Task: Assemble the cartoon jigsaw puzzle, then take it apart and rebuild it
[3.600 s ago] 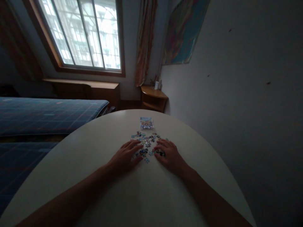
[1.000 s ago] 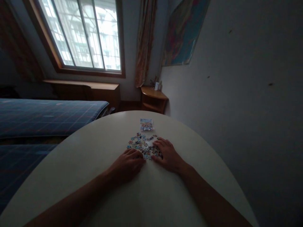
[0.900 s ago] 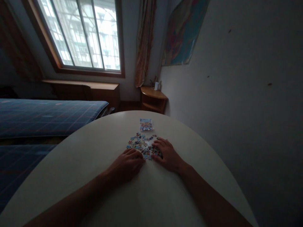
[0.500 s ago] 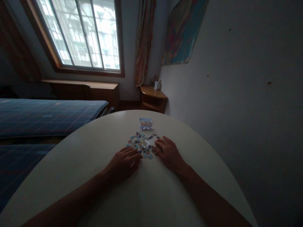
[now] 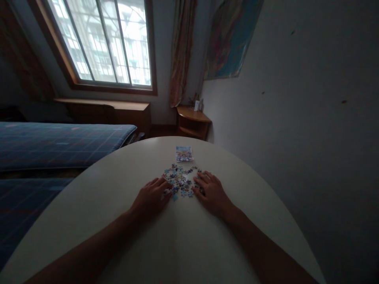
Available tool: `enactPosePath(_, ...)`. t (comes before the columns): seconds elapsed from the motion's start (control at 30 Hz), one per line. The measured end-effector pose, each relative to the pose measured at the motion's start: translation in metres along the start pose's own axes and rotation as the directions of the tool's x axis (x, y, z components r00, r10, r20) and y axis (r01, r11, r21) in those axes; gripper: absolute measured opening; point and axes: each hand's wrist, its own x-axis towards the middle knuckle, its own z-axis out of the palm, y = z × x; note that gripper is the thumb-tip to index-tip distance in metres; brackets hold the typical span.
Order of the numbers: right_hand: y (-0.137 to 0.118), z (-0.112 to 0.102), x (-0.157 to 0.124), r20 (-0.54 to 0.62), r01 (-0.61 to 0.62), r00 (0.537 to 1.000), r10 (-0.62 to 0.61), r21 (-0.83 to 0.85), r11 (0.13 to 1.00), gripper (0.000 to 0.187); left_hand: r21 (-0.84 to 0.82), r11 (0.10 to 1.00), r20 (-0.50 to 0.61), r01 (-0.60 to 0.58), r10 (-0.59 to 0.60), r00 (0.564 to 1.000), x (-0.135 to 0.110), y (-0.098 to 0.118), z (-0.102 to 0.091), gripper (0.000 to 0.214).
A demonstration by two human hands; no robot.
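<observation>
bare left hand [image 5: 150, 197], bare right hand [image 5: 212, 193], bare, tapering forearms [image 5: 97, 250].

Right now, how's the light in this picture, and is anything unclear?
Head view: the window glares nearly white, the wall is dim; head view: left hand and right hand look dark, and the puzzle pieces are too small and soft to tell apart clearly.

**Head feed, forward and down**

My feed comes from the person's head, behind and above the fingers [image 5: 205, 178]. It faces forward and down across the table [image 5: 177, 240], near enough for both forearms [image 5: 97, 246], wide enough for the window [image 5: 118, 43] well beyond the fingers.
</observation>
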Motion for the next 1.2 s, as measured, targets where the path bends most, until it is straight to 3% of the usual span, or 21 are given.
enactPosePath(0.27, -0.001, 0.002, 0.001, -0.035, -0.126, 0.991, 0.126, -0.003, 0.992, 0.049, -0.106, 0.990, 0.013, -0.089, 0.091, 0.996, -0.001, -0.001, 0.002, 0.024)
enactPosePath(0.53, -0.011, -0.003, -0.004, -0.057, 0.170, 0.985, -0.166, 0.078, 0.982, 0.033, -0.042, 0.998, -0.049, -0.036, 0.034, 0.998, -0.002, -0.002, 0.005, 0.025)
enactPosePath(0.63, -0.015, -0.004, -0.007, -0.063, 0.174, 0.983, -0.170, 0.069, 0.982, 0.029, -0.025, 0.999, -0.074, -0.048, 0.046, 0.996, -0.002, -0.003, 0.005, 0.027)
enactPosePath(0.87, -0.012, -0.006, -0.008, -0.088, 0.102, 0.991, -0.102, -0.006, 0.995, 0.021, -0.073, 0.978, -0.054, -0.196, 0.192, 0.980, -0.001, -0.004, 0.011, 0.028)
enactPosePath(1.2, -0.024, -0.004, -0.009, -0.150, 0.279, 0.953, -0.263, 0.102, 0.955, 0.016, -0.011, 0.972, -0.085, -0.235, 0.233, 0.969, 0.000, -0.004, 0.011, 0.025)
